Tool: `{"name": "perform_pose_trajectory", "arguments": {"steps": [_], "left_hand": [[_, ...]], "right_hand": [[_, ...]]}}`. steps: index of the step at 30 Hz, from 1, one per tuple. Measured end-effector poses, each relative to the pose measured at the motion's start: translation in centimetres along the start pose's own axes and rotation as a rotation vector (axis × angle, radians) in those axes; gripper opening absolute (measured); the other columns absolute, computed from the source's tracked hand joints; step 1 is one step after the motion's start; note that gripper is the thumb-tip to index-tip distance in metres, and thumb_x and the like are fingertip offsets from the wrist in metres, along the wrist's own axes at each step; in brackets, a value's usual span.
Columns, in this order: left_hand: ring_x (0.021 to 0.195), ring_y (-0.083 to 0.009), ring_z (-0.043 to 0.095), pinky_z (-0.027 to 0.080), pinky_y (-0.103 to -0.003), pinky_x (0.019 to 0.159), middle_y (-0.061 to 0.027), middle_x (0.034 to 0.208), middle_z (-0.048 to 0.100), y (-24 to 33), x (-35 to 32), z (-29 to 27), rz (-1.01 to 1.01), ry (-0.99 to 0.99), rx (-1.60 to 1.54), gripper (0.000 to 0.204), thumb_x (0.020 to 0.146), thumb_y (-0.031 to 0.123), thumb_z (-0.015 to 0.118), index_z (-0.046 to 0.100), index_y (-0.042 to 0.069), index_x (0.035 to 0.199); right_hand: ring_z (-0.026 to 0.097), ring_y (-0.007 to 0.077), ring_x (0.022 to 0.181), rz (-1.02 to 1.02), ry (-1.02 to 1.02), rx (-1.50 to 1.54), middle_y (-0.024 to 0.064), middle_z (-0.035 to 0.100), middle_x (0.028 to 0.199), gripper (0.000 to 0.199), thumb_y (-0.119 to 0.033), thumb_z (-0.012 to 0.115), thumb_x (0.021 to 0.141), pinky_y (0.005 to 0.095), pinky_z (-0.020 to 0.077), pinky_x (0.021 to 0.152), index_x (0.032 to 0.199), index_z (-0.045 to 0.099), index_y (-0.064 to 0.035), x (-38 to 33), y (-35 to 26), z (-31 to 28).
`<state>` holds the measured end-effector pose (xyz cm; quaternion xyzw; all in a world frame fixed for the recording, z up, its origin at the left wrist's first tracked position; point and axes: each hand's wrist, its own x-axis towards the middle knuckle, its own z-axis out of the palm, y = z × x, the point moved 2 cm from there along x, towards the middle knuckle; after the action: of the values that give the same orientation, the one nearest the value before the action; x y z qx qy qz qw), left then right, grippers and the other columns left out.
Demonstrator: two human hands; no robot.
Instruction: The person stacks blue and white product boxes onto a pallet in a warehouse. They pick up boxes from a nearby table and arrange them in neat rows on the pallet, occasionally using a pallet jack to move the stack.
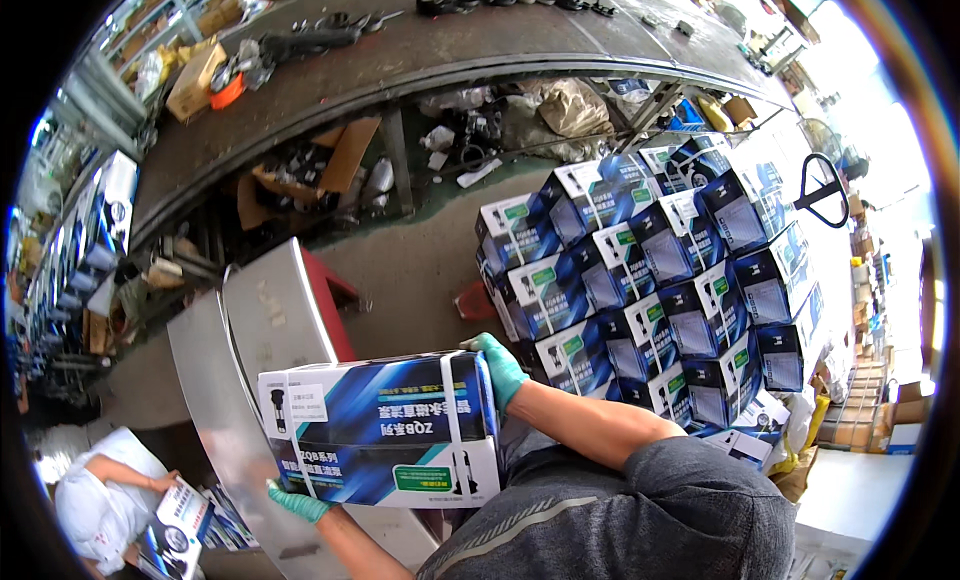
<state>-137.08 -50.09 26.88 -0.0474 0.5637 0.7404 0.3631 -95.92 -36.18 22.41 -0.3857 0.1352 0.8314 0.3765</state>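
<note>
Between my two hands is a long carton (372, 442), printed blue, black and white and bound by two white straps. My left hand (297, 502), in a green glove, has its fingers curled round the carton's lower left corner. At the opposite, upper right corner, my right hand (497, 368), gloved the same, grips the carton's edge. Part of the fingers of both hands is hidden by the carton. Under and behind it stands a silver-topped machine (262, 320) with a red side; a thin strap crosses its top. The carton overlaps that top; whether it touches it I cannot tell.
Several similar strapped cartons (640, 280) are stacked at right, near a black hand-truck handle (822, 191). A long dark workbench (330, 85) holding loose parts runs across the back. At lower left a co-worker in white (105, 500) handles another carton (180, 525). More cartons (88, 230) line the left.
</note>
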Motion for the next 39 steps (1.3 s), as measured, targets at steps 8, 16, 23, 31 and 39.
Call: {"name": "perform_pose_trajectory", "arguments": {"steps": [8,16,23,31,39], "left_hand": [[0.105,-0.0295,0.066,0.052,-0.047,0.096,-0.0123,0.118,0.069,-6.6,0.8,34.2,-0.188,-0.471,0.258,0.068,0.092,0.059,0.046,0.064,0.002,0.126],[0.082,-0.0233,0.064,0.053,-0.041,0.078,-0.0076,0.09,0.068,-24.5,-5.4,68.8,-0.22,-0.882,0.702,0.049,0.092,0.058,0.052,0.063,0.01,0.086],[0.07,-0.0209,0.065,0.055,-0.037,0.069,-0.0081,0.079,0.067,-49.9,-11.4,89.4,-0.481,-1.408,0.898,0.047,0.096,0.054,0.052,0.058,0.009,0.084],[0.073,-0.0182,0.067,0.054,-0.033,0.071,-0.0056,0.08,0.07,-73.3,-30.8,104.0,-0.972,-1.862,0.915,0.036,0.097,0.042,0.056,0.067,0.01,0.086],[0.121,-0.0227,0.052,0.048,-0.033,0.101,-0.0125,0.145,0.045,-85.9,-35.0,91.8,-0.917,-2.349,1.101,0.098,0.089,0.008,0.071,0.006,0.017,0.161]], "right_hand": [[0.067,0.0259,0.078,-0.446,0.034,0.318,0.0123,0.068,0.09,0.025,-0.026,0.056,0.087,0.04,0.056,0.078,0.103,0.062,-0.0077,-3.0,-18.1,0.1],[0.066,0.0289,0.088,-0.849,0.02,0.857,0.0131,0.069,0.098,0.029,-0.033,0.056,0.086,0.0433,0.0556,0.084,0.102,0.061,-0.0096,-4.6,-29.2,-4.7],[0.066,0.0329,0.093,-1.27,0.245,1.195,0.0174,0.07,0.101,0.028,-0.034,0.053,0.088,0.048,0.0552,0.091,0.095,0.064,-0.0096,4.9,-35.3,-9.8],[0.065,0.032,0.108,-1.678,0.222,1.38,0.0161,0.064,0.127,0.046,-0.045,0.045,0.094,0.0486,0.0544,0.096,0.117,0.061,-0.0087,6.8,-51.2,-7.7],[0.065,0.0233,0.106,-1.197,1.487,0.035,0.01,0.065,0.122,0.052,-0.025,0.071,0.092,0.0382,0.0525,0.094,0.138,0.055,-0.0071,6.8,-50.1,-9.0]]}}
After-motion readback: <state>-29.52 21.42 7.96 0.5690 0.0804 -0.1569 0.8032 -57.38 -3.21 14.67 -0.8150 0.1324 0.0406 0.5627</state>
